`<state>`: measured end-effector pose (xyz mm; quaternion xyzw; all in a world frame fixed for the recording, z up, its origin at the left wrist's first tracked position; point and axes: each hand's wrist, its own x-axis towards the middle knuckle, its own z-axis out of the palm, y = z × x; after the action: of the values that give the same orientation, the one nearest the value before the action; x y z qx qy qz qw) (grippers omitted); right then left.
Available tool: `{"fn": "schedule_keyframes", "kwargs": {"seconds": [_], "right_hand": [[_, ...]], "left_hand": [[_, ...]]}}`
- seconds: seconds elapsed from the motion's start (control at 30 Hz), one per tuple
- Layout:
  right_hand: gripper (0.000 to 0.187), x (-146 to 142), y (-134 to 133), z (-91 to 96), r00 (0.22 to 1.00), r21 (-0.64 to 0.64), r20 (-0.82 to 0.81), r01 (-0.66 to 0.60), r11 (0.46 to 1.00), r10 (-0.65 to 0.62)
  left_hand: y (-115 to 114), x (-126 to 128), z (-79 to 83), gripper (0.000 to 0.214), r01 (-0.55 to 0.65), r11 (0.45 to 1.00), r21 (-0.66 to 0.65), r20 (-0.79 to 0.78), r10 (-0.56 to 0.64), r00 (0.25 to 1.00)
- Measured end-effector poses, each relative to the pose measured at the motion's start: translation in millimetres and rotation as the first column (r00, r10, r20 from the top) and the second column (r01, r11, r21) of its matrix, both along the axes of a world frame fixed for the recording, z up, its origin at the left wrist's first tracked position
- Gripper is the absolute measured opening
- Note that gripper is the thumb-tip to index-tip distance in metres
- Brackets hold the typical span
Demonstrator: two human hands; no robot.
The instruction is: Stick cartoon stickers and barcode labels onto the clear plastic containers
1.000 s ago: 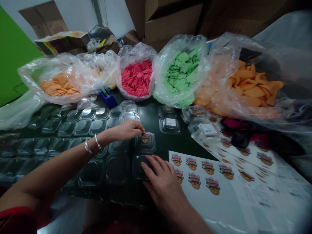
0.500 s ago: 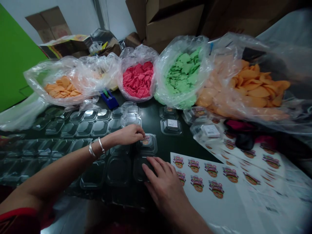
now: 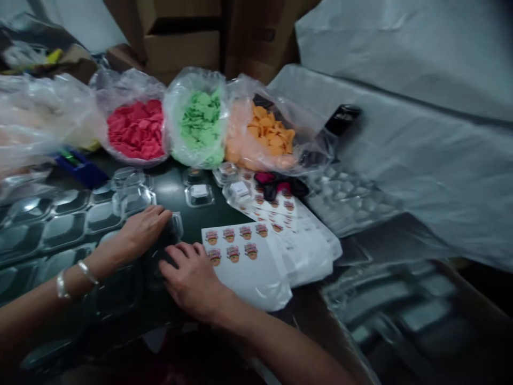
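Note:
My left hand (image 3: 145,231), with two silver bangles on its wrist, lies over a clear plastic box (image 3: 177,226), fingers stretched across its lid. Its fingers cover most of that lid, so any sticker there is hidden. Nearer to me, my right hand (image 3: 195,279) is open, fingers spread and slightly bent at a dark see-through box (image 3: 157,266). Just right of it lies a white sheet of colourful burger-like stickers (image 3: 233,251). Rows of clear plastic boxes (image 3: 64,230) cover the dark table (image 3: 170,187) on the left.
Behind stand plastic bags of red pieces (image 3: 136,131), green pieces (image 3: 200,125) and orange pieces (image 3: 272,131). A blue tape dispenser (image 3: 82,167) sits back left. Two boxes with white labels (image 3: 199,191) lie mid-table. Wrapped clear plastic stock (image 3: 401,315) lies at the right.
The view has swung to the right, showing more sheets and plastic stock there. My left hand has gone from pinching a sticker at the box to lying flatter over its lid.

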<state>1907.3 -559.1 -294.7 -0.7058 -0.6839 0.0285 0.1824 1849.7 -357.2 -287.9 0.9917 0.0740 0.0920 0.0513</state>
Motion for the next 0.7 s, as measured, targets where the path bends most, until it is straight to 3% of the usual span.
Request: {"fn": "schedule_keyframes", "kwargs": {"seconds": [0.13,0.2,0.23,0.27,0.3,0.37,0.4,0.43,0.47,0.53,0.6,0.7], "right_hand": [[0.037,16.0,-25.3,11.8,0.989,0.117,-0.138,0.069,0.991,-0.052],[0.036,36.3,-60.3,12.4,0.945,0.233,-0.282,0.234,0.944,-0.165],[0.033,49.2,-83.3,9.6,0.897,0.272,-0.358,0.367,0.890,-0.260],[0.030,62.7,-108.8,4.3,0.819,0.282,-0.427,0.523,0.804,-0.383],[0.028,75.7,-135.5,-3.6,0.701,0.260,-0.482,0.687,0.678,-0.526],[0.027,95.4,-186.0,-26.2,0.357,0.144,-0.585,0.929,0.340,-0.729],[0.029,100.6,-206.4,-39.8,0.168,0.045,-0.653,0.982,0.184,-0.739],[0.033,102.6,-221.8,-53.7,0.002,-0.088,-0.720,0.992,0.094,-0.694],[0.037,101.7,-231.4,-66.9,-0.128,-0.208,-0.779,0.976,0.060,-0.613],[0.047,95.0,-234.0,-87.5,-0.264,-0.340,-0.875,0.932,0.126,-0.406],[0.051,88.2,-222.4,-97.1,-0.292,-0.321,-0.942,0.927,0.193,-0.164],[0.044,89.9,-203.4,-96.8,-0.270,-0.256,-0.958,0.956,0.141,0.094]], "left_hand": [[-11.8,13.2,11.9,0.019,0.089,0.989,0.122,-0.126,-0.073,0.989],[-38.5,27.8,19.5,0.023,0.142,0.989,0.043,-0.072,-0.138,0.988],[-56.7,38.1,22.0,0.025,0.189,0.981,-0.043,-0.053,-0.192,0.980],[-77.1,50.4,23.4,0.025,0.244,0.957,-0.158,-0.051,-0.254,0.966],[-98.8,64.4,23.6,0.025,0.310,0.908,-0.281,-0.054,-0.338,0.940],[-141.8,95.0,20.6,0.024,0.433,0.800,-0.415,-0.026,-0.486,0.874],[-161.4,110.5,17.6,0.023,0.472,0.769,-0.431,-0.025,-0.533,0.846],[-178.7,125.4,13.9,0.021,0.485,0.763,-0.428,-0.038,-0.551,0.834],[-193.5,139.0,9.6,0.018,0.478,0.774,-0.415,-0.065,-0.549,0.833],[-214.5,161.1,0.4,0.016,0.430,0.826,-0.364,-0.133,-0.503,0.854],[-225.3,174.8,-7.7,0.019,0.391,0.868,-0.305,-0.172,-0.454,0.874],[-229.0,181.2,-15.0,0.020,0.385,0.885,-0.260,-0.176,-0.436,0.883]]}}
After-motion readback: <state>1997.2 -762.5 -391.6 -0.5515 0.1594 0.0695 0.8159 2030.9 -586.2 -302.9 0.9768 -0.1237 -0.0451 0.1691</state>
